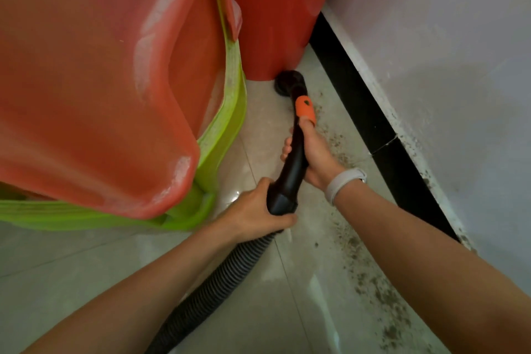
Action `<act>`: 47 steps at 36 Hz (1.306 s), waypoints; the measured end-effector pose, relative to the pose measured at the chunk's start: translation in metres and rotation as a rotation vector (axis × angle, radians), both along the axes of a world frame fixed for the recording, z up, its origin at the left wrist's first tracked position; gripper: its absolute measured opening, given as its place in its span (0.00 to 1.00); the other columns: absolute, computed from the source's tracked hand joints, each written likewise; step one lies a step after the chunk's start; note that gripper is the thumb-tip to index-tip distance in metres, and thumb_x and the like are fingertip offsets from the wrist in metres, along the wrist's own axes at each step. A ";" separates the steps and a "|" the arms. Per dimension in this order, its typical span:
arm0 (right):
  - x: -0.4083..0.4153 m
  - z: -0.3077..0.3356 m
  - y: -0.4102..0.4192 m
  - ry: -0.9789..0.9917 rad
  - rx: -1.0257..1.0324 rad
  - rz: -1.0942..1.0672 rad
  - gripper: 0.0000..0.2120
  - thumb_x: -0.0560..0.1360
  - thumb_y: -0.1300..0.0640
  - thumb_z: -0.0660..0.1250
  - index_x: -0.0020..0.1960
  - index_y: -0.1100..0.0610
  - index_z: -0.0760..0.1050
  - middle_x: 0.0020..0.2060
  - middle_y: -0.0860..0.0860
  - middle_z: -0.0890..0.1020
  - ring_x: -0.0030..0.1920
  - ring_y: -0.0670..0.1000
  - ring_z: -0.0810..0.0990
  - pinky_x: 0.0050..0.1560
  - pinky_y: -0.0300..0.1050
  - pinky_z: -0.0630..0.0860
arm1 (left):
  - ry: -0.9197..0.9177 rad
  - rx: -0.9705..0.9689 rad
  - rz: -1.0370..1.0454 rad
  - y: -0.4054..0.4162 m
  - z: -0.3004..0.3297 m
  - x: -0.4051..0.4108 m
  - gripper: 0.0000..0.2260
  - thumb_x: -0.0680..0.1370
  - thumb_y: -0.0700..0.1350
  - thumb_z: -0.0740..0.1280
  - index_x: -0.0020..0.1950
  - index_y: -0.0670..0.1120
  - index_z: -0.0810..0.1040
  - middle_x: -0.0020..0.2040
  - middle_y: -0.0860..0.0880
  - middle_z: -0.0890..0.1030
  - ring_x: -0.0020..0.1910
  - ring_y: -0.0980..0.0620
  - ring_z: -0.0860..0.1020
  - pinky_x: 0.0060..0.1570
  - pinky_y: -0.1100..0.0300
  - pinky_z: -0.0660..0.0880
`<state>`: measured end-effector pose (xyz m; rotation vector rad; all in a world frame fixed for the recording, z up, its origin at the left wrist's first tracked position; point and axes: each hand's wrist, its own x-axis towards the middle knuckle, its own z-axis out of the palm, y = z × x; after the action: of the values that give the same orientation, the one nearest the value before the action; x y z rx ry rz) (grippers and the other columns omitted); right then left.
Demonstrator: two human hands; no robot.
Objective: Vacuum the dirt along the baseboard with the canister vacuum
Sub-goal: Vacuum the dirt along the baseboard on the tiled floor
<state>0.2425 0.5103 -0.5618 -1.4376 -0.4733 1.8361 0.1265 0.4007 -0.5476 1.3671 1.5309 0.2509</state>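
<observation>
Right hand (313, 156) grips wand (294, 158); left hand (255, 214) grips hose cuff (283, 201).

No text, label, brand, number or sign can be read anywhere in this view.
</observation>
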 end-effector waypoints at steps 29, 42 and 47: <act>-0.011 0.036 -0.065 -0.052 -0.031 -0.088 0.17 0.80 0.47 0.62 0.47 0.62 0.69 0.30 0.54 0.72 0.26 0.50 0.72 0.24 0.40 0.74 | -0.221 -0.106 -0.034 -0.058 0.026 -0.012 0.23 0.60 0.53 0.69 0.52 0.47 0.72 0.45 0.51 0.78 0.43 0.56 0.77 0.45 0.58 0.76; -0.001 0.017 -0.066 -0.116 0.057 0.015 0.10 0.78 0.56 0.67 0.48 0.60 0.67 0.29 0.54 0.72 0.23 0.49 0.72 0.24 0.40 0.73 | -0.080 0.057 0.237 -0.069 -0.009 0.030 0.11 0.80 0.54 0.63 0.53 0.46 0.70 0.41 0.53 0.76 0.37 0.60 0.76 0.30 0.74 0.69; -0.018 0.012 -0.062 -0.111 0.082 0.106 0.10 0.78 0.57 0.66 0.48 0.58 0.65 0.30 0.55 0.72 0.24 0.50 0.74 0.26 0.41 0.76 | -0.048 0.088 0.329 -0.062 -0.017 0.019 0.11 0.80 0.53 0.63 0.50 0.46 0.70 0.42 0.48 0.80 0.38 0.55 0.79 0.33 0.67 0.72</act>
<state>0.2247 0.4480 -0.5493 -1.4888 -0.6848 1.8035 0.1459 0.3383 -0.5641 1.1618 1.7171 0.5561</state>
